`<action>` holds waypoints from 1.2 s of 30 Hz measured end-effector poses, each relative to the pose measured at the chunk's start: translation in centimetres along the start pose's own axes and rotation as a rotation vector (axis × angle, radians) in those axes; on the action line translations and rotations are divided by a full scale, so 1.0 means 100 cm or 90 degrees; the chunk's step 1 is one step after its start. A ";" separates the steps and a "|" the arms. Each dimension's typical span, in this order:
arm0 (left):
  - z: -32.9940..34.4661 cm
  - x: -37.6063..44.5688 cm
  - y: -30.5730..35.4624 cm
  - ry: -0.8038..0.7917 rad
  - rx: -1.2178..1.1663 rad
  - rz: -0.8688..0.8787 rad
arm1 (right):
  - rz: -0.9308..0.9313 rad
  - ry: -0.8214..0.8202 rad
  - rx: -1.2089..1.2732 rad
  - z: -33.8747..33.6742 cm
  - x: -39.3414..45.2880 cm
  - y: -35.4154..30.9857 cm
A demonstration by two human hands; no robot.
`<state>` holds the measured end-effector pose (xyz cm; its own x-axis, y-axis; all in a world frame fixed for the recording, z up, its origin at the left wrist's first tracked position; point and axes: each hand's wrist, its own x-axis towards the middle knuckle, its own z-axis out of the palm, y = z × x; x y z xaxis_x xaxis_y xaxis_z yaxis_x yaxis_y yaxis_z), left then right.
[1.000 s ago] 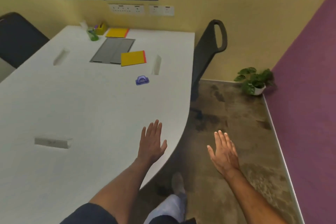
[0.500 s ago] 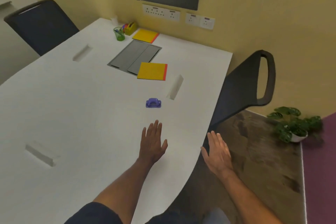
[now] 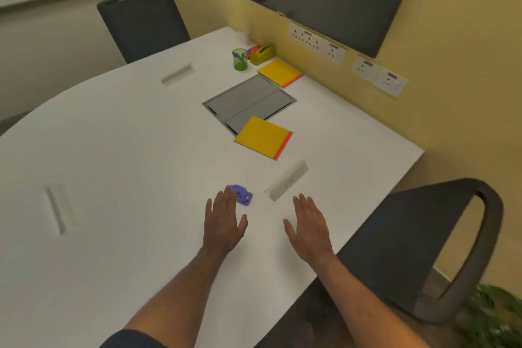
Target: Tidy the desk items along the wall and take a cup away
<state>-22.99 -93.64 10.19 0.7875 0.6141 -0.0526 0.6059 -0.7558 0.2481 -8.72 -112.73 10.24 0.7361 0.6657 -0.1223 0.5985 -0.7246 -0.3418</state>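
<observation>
Left hand (image 3: 224, 223): flat, fingers straight and together, holding nothing, over the near part of the white worktop (image 3: 113, 150). Its fingertips overlap the near-left edge of the small purple stapler-like item (image 3: 242, 194); contact cannot be told.

Right hand (image 3: 309, 224): likewise spread flat and empty, to the right of the purple item and just short of the white slot insert (image 3: 286, 179).

Purple item: just beyond the left hand's fingertips, long axis roughly left to right; the left hand is the nearer.

Near yellow notebook (image 3: 264, 137): farther on, red spine to the right, overlapping the corner of the grey cable hatch (image 3: 248, 100).

Far yellow notebook (image 3: 279, 72): close to the wall.

Green pen cup (image 3: 240, 59): far end, left of the yellow tape dispenser (image 3: 261, 54). Probably the cup to remove; well apart from both hands.
</observation>
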 end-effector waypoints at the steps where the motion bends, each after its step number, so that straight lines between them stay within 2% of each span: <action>1: 0.001 0.009 0.008 0.013 -0.011 -0.016 | -0.018 0.003 0.006 -0.006 0.015 0.006; 10: 0.011 0.088 0.041 0.033 -0.012 -0.082 | -0.067 0.013 0.057 -0.046 0.143 0.048; 17: 0.021 0.174 0.040 0.043 -0.025 -0.119 | -0.051 -0.021 0.068 -0.048 0.228 0.058; 24: 0.059 0.266 0.022 -0.002 -0.154 -0.204 | -0.002 -0.143 0.101 -0.015 0.321 0.063; 36: 0.117 0.381 -0.032 -0.050 -0.277 -0.308 | 0.038 -0.162 0.129 0.048 0.444 0.067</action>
<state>6.41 -70.45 -3.94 0.4536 0.8304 -0.3235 0.8059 -0.2272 0.5468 26.48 -87.14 -1.94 0.6501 0.6651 -0.3674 0.4627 -0.7301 -0.5030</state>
